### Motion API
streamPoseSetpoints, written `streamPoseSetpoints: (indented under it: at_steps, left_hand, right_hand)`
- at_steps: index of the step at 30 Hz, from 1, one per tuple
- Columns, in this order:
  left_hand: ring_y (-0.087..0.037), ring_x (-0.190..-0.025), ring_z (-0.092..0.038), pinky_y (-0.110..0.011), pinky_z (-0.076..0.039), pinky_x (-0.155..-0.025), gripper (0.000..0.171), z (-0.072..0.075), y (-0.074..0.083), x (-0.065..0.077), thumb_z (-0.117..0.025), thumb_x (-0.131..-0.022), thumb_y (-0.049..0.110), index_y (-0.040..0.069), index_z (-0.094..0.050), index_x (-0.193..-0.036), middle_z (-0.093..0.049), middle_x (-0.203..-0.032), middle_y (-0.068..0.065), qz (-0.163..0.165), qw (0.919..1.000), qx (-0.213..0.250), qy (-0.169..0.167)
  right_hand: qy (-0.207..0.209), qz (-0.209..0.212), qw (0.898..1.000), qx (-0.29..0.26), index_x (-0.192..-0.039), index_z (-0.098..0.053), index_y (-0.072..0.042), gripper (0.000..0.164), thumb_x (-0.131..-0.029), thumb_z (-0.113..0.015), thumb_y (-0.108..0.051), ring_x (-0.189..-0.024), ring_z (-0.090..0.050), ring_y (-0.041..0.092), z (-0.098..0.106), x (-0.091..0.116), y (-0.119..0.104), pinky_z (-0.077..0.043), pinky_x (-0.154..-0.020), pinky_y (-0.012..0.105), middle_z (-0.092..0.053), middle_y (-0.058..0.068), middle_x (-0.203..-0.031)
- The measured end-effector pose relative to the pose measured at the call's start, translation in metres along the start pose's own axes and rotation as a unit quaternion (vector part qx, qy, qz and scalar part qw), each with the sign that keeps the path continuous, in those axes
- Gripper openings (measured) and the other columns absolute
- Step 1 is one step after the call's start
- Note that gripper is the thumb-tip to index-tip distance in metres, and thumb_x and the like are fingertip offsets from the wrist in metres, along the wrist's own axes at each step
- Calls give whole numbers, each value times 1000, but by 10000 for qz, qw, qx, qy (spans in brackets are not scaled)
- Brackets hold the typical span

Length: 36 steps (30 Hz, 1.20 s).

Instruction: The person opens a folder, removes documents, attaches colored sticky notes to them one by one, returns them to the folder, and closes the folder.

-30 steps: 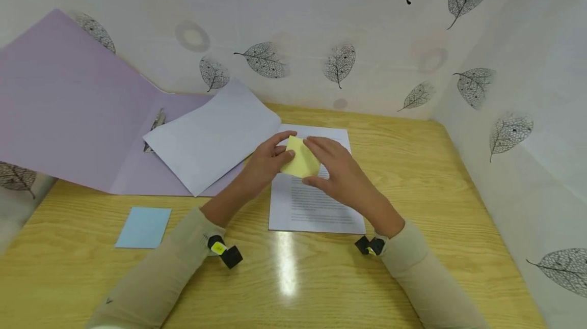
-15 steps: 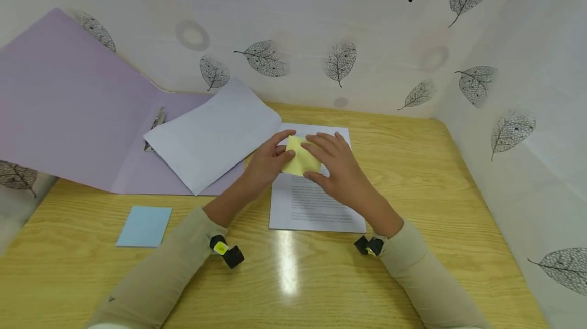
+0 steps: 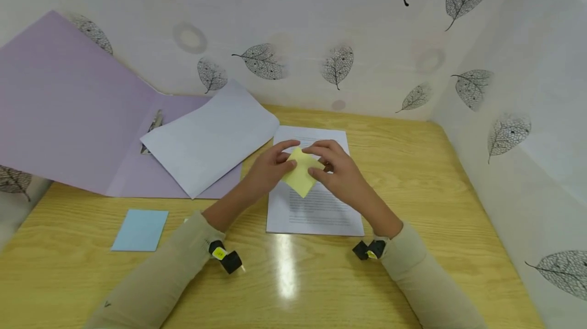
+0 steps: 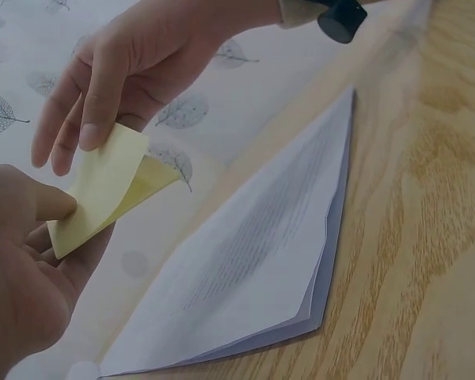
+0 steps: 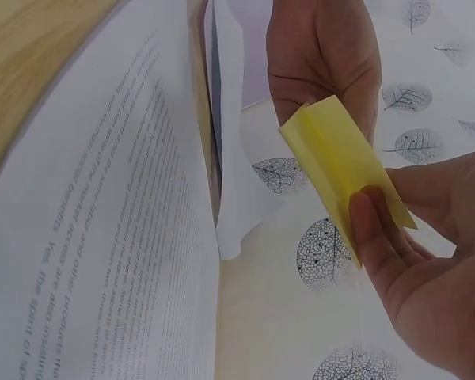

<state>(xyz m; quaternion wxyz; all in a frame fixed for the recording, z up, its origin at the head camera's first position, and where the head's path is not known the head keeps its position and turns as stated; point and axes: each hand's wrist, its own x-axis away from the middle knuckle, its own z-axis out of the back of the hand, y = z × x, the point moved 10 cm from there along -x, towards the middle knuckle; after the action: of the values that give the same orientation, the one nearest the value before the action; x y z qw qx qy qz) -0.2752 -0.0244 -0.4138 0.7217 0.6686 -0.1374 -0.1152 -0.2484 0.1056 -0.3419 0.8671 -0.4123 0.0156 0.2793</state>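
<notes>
Over the printed papers (image 3: 316, 212) I see a yellow sticky-note pad (image 3: 297, 175) in the head view. My left hand (image 3: 266, 171) grips it at its left side, thumb on top and fingers beneath. My right hand (image 3: 344, 173) pinches the right side of the yellow paper with thumb and fingers. In the left wrist view the top sheet (image 4: 111, 170) is lifted apart from the rest along one side, under the right thumb. The right wrist view shows the right fingertips (image 5: 362, 218) at the gap between the yellow layers.
An open purple folder (image 3: 69, 110) with a metal clip (image 3: 156, 120) stands at the left, a white sheet (image 3: 211, 138) lying across it. On the wooden table (image 3: 449, 207), a blue sticky-note pad (image 3: 140, 230) lies near the left forearm. A leaf-patterned wall covering (image 3: 293, 23) surrounds the back and right.
The right hand has shifted from open fingers beside the pad to pinching its yellow paper. The yellow paper has turned to a diamond angle, and both hands sit slightly lower in view.
</notes>
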Motion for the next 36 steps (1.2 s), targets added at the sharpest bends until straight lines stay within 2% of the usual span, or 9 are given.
streamPoseSetpoints:
  at_steps: [6,9,12,15,19,22,28,32,36]
  left_hand:
    - [-12,-65,-49,-25,-42,-61,48,-3,-1,3,-57,-102,15,19,-47,-149,-70,-97,-3,-51,9999,-120,-20]
    - [-11,-55,-34,-23,-32,-52,46,-4,-3,4,-58,-102,16,20,-49,-148,-57,-76,2,-42,9998,-199,29]
    - [-10,-53,-27,-23,-27,-50,46,-4,-4,5,-59,-102,18,21,-50,-147,-41,-66,3,-77,9997,-244,35]
    - [-11,-55,-27,-23,-27,-51,46,-4,-4,4,-59,-101,19,21,-51,-146,-47,-71,2,-117,9996,-254,51]
    - [-14,-66,-44,-25,-36,-59,45,-1,-7,3,-61,-101,20,23,-52,-145,-67,-99,-5,-14,9997,-233,88]
    - [-15,-83,-53,-26,-41,-67,46,-2,-10,3,-62,-101,21,24,-51,-146,-68,-117,-7,87,9998,-182,42]
    - [-15,-91,-59,-26,-52,-77,46,-2,-9,3,-54,-105,22,22,-46,-151,-65,-124,-9,159,9997,193,-78]
    - [-20,-109,-63,-33,-56,-93,48,-1,-4,2,-49,-108,28,20,-40,-154,-59,-130,-11,107,9963,848,-99]
    - [-23,-115,-63,-37,-54,-100,55,-3,4,3,-51,-106,35,23,-34,-157,-57,-133,-14,-21,9937,1091,-245]
  right_hand:
    - [-263,534,9981,135,-129,-66,-7,37,-92,-71,-3,-111,-57,21,-6,5,-6,-55,-81,30,-56,8,-135]
    - [-552,905,9942,194,-128,-67,-6,39,-90,-74,-2,-113,-60,21,-12,10,-10,-56,-83,31,-58,9,-133]
    - [-831,1122,9897,304,-129,-66,-7,41,-89,-76,-5,-106,-62,18,-17,14,-13,-55,-83,34,-58,8,-133]
    - [-1016,1271,9856,457,-130,-66,-7,43,-88,-77,-7,-106,-61,19,-19,15,-14,-54,-85,38,-55,9,-137]
    - [-1079,1415,9804,846,-130,-65,-7,42,-89,-76,-4,-115,-59,22,-21,14,-16,-55,-87,38,-52,11,-140]
    - [-757,1617,9746,1351,-122,-71,-9,35,-88,-77,-5,-120,-59,25,-19,14,-21,-55,-90,36,-56,11,-137]
    - [381,2042,9577,1989,-92,-80,-13,12,-81,-84,-14,-113,-56,31,-6,11,-34,-49,-96,44,-66,10,-117]
    - [951,1875,9599,1853,-93,-79,-10,11,-82,-83,-12,-99,-63,29,6,8,-32,-50,-89,44,-71,7,-102]
    - [1159,1408,9679,1726,-99,-77,-9,13,-87,-79,-12,-83,-68,20,13,6,-24,-54,-76,38,-74,4,-94]
